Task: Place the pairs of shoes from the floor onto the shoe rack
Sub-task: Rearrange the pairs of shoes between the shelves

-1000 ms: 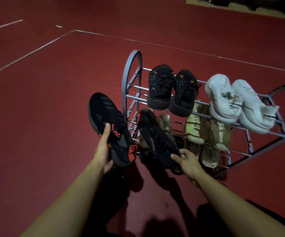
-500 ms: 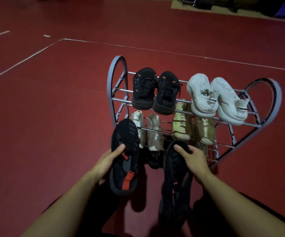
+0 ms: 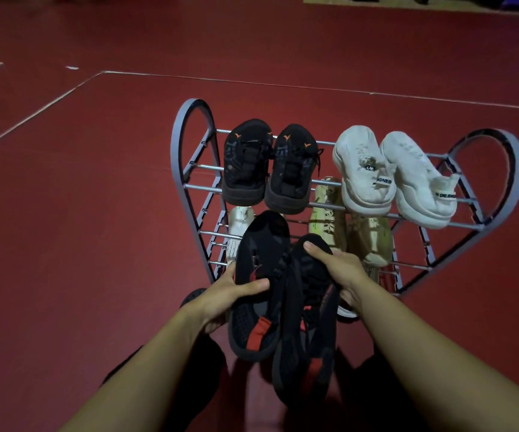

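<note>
Shoes were held side by side: one black shoe was gripped by the left hand, the other black shoe by the right hand. Both were kept just before the shoe rack, and wide red floor was left open beside it.

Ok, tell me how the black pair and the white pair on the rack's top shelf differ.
The black pair sits at the left end of the top shelf, the white pair at the right end. The black pair has small orange marks near the toes; the white pair carries printed lettering near the heels. Both pairs rest side by side with toes pointing away.
</note>
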Demonstrator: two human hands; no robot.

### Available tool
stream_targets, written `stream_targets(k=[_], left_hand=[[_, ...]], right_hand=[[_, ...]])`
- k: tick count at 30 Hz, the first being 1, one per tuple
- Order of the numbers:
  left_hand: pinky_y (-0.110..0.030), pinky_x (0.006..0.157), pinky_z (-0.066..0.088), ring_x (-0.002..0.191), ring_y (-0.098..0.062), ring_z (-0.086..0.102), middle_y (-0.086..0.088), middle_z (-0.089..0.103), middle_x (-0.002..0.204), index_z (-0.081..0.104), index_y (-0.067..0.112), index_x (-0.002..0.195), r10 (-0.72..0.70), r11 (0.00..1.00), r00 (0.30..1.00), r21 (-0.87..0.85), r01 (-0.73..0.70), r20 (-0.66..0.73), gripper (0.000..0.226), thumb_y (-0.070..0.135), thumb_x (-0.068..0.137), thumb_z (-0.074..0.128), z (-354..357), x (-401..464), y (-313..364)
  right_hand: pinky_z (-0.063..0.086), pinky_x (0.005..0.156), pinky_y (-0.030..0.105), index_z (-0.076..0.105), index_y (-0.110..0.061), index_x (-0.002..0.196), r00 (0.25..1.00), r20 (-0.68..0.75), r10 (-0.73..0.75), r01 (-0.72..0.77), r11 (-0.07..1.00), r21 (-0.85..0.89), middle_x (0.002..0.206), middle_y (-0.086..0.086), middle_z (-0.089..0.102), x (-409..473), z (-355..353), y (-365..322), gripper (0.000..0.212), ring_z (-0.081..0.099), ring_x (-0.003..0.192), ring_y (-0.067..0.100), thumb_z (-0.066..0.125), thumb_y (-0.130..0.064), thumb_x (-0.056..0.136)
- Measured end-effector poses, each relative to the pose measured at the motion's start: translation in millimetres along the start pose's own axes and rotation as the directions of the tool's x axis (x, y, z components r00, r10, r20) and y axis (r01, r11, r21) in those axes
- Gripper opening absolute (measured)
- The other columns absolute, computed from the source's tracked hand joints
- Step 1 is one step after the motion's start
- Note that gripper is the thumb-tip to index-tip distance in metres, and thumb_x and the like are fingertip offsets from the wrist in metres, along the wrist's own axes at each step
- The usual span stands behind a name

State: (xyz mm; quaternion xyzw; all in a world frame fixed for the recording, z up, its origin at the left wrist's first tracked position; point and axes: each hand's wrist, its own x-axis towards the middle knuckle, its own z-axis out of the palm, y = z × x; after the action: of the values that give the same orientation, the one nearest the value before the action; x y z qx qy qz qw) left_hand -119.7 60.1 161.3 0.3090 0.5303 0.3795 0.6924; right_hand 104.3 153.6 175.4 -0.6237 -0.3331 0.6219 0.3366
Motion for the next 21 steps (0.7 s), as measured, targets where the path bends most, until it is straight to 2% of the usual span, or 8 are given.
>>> stream_targets(k=[3, 5, 7, 10, 12, 16, 19, 21], left_hand=[[-0.046, 0.101, 0.052, 0.111, -0.022, 0.070, 0.000, 0.068, 0.128, 0.044, 0.031, 0.141, 0.005, 0.994, 1.000, 0.110, -0.002, -0.027, 0.096, 0.033, 0.060, 0.096, 0.3, 13.6, 3.5], [-0.036, 0.092, 0.056, 0.106, -0.015, 0.072, 0.003, 0.069, 0.124, 0.046, 0.030, 0.136, 0.037, 0.992, 0.997, 0.119, -0.029, -0.065, 0.090, 0.029, 0.060, 0.095, 5.3, 18.6, 6.9], [-0.032, 0.089, 0.056, 0.102, -0.013, 0.073, 0.004, 0.073, 0.118, 0.053, 0.026, 0.132, 0.090, 0.989, 0.989, 0.124, -0.074, -0.122, 0.079, 0.027, 0.064, 0.093, 10.2, 23.7, 10.5], [-0.039, 0.095, 0.056, 0.098, -0.016, 0.074, 0.004, 0.077, 0.108, 0.066, 0.023, 0.120, 0.157, 0.982, 0.963, 0.135, -0.130, -0.220, 0.057, 0.026, 0.069, 0.091, 11.4, 34.9, 17.0], [-0.039, 0.092, 0.057, 0.094, -0.015, 0.075, 0.005, 0.077, 0.105, 0.068, 0.026, 0.117, 0.181, 0.979, 0.941, 0.145, -0.144, -0.285, 0.055, 0.032, 0.067, 0.092, 10.4, 43.9, 21.5], [-0.023, 0.070, 0.058, 0.083, -0.009, 0.076, 0.005, 0.075, 0.101, 0.062, 0.025, 0.113, 0.179, 0.984, 0.880, 0.097, -0.152, -0.439, 0.057, 0.033, 0.066, 0.092, 2.8, 61.5, 26.5], [-0.027, 0.067, 0.057, 0.082, -0.016, 0.076, -0.005, 0.075, 0.101, 0.059, 0.011, 0.114, 0.161, 0.987, 0.839, 0.089, -0.134, -0.519, 0.065, 0.035, 0.064, 0.093, -10.1, 77.4, 33.5], [-0.027, 0.066, 0.055, 0.083, -0.018, 0.072, -0.005, 0.071, 0.103, 0.056, 0.007, 0.115, 0.166, 0.986, 0.827, 0.118, -0.122, -0.537, 0.070, 0.039, 0.064, 0.092, -21.3, 88.3, 39.3]], right_hand=[[0.061, 0.079, 0.046, 0.070, 0.000, 0.101, 0.999, -0.005, 0.050, -0.050, 0.998, 0.040, 0.093, 0.016, 0.076, 11.1, -0.2, -1.2, 0.061, 0.076, 0.079, 0.031, 0.096, -0.035, 0.057], [0.061, 0.081, 0.049, 0.069, 0.001, 0.101, 0.999, -0.003, 0.054, -0.054, 0.998, 0.036, 0.093, 0.017, 0.076, 14.2, 1.4, -8.3, 0.068, 0.075, 0.079, 0.032, 0.097, -0.038, 0.053], [0.061, 0.077, 0.046, 0.066, 0.001, 0.090, 0.999, -0.034, 0.027, -0.025, 0.999, 0.046, 0.086, 0.017, 0.074, 21.4, 3.4, -14.7, 0.055, 0.074, 0.075, 0.029, 0.095, -0.034, 0.059], [0.061, 0.066, 0.037, 0.066, -0.001, 0.081, 0.995, -0.088, -0.037, 0.039, 0.999, 0.024, 0.078, 0.015, 0.073, 31.6, 12.3, -23.5, 0.039, 0.073, 0.071, 0.026, 0.090, -0.030, 0.069], [0.060, 0.075, 0.042, 0.071, -0.006, 0.084, 0.993, -0.104, -0.064, 0.064, 0.998, 0.000, 0.085, 0.015, 0.076, 42.3, 17.7, -25.7, 0.038, 0.074, 0.078, 0.027, 0.088, -0.036, 0.067], [0.058, 0.081, 0.041, 0.069, -0.016, 0.087, 0.987, -0.109, -0.118, 0.103, 0.986, -0.130, 0.092, 0.012, 0.075, 71.9, 34.8, -27.8, 0.049, 0.071, 0.090, 0.032, 0.082, -0.057, 0.064], [0.055, 0.074, 0.035, 0.063, -0.017, 0.082, 0.980, -0.081, -0.183, 0.164, 0.967, -0.192, 0.092, 0.007, 0.068, 86.5, 49.3, -39.9, 0.013, 0.065, 0.087, 0.025, 0.068, -0.026, 0.090], [0.050, 0.067, 0.030, 0.047, -0.024, 0.074, 0.987, -0.081, -0.136, 0.107, 0.952, -0.287, 0.094, 0.003, 0.055, 100.7, 55.9, -42.5, 0.027, 0.056, 0.083, 0.018, 0.055, -0.014, 0.097]])
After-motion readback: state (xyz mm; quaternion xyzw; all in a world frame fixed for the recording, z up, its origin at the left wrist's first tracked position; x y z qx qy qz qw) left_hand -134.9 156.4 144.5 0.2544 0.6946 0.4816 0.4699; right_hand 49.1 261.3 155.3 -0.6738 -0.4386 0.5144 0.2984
